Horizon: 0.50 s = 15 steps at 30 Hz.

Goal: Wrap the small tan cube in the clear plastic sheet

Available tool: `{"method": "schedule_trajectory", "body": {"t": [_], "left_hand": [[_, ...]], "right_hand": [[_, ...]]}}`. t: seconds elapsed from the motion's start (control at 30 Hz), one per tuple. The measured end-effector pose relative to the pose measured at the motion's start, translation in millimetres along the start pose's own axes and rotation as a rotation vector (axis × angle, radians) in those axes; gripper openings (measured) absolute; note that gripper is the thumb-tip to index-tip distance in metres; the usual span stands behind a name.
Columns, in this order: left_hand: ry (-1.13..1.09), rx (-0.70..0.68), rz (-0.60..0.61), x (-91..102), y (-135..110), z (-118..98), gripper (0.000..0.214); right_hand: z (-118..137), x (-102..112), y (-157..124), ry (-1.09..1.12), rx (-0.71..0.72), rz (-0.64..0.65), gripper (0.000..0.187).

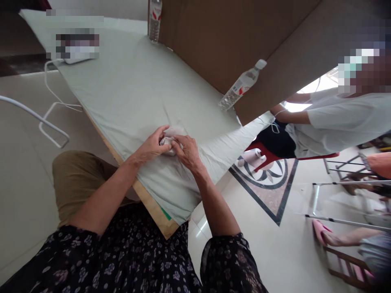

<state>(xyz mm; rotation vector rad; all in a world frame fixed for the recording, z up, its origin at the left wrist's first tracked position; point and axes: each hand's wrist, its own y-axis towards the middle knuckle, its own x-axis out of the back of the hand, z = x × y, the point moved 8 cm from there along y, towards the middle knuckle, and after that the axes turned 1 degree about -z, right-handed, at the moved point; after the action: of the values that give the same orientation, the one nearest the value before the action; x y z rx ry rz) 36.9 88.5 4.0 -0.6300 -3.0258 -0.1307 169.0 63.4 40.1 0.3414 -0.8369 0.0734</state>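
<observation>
My left hand (152, 143) and my right hand (187, 151) meet over a small pale bundle of cloth (170, 140) lying on the table's light grey-green cover (128, 89). The fingers of both hands are pinched on the bundle, which is partly hidden under them. My forearms reach in from the lower edge, out of dark flowered sleeves.
A clear plastic water bottle (241, 85) stands by a brown cardboard screen (220, 44), a second bottle (154, 18) at the far corner. A white device (77, 57) with a cable lies at the far left. Another person in a white shirt (342, 122) sits beyond the screen.
</observation>
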Motion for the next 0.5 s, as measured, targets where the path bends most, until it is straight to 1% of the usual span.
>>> {"method": "schedule_trajectory", "body": {"t": [0.17,0.23,0.3,0.4,0.5], "left_hand": [[-0.019,0.013,-0.013,-0.7,0,0,0.091],[-0.023,0.009,-0.005,-1.3,0,-1,0.091],[-0.021,0.006,0.001,-1.3,0,-2,0.09],[0.003,0.008,0.014,-1.0,0,-1,0.09],[0.003,0.005,0.028,-0.9,0,0,0.091]], "right_hand": [[-7,6,-11,0.141,-0.061,-0.197,0.027],[-6,8,-14,0.126,-0.043,-0.226,0.025],[-5,7,-13,0.085,-0.024,-0.2,0.022],[-6,4,-6,0.054,-0.038,-0.123,0.026],[-5,2,0,0.045,-0.045,-0.092,0.026]]}}
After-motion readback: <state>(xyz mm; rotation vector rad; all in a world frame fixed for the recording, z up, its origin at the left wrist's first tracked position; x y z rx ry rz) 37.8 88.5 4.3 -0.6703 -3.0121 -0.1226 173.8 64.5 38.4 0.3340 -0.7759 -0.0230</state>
